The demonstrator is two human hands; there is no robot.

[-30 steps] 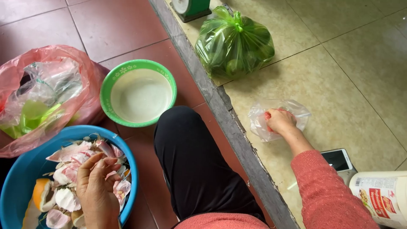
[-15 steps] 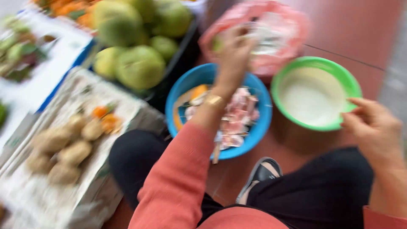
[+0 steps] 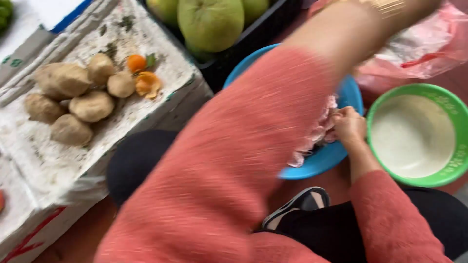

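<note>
1. Nearest the camera: a coral-pink sleeve (image 3: 229, 165) of the left arm crosses the frame diagonally, blurred, and hides much of the scene. A black sandal (image 3: 297, 207) and dark trousers show below it.
2. Right hand (image 3: 348, 125): fingers curled together on pale pink pieces (image 3: 317, 139) at the rim of the blue bowl (image 3: 317, 168). Whether it grips a piece firmly cannot be told.
3. The blue bowl sits on the red tile floor, just beside the green bowl (image 3: 456, 165), which is white inside. The two rims stand near each other; contact cannot be confirmed.
4. Left hand: out of frame at the top edge; only the forearm and a gold bracelet (image 3: 387, 6) show. Its state cannot be told.
5. Left side: a white foam box (image 3: 58, 165) bears brown tubers (image 3: 73, 104) and small orange fruits (image 3: 141, 73).
6. Farther: a pink plastic bag (image 3: 419, 53) lies beyond the green bowl.
7. Farthest: large green fruits (image 3: 209, 22) sit in a dark crate (image 3: 253, 41).
</note>
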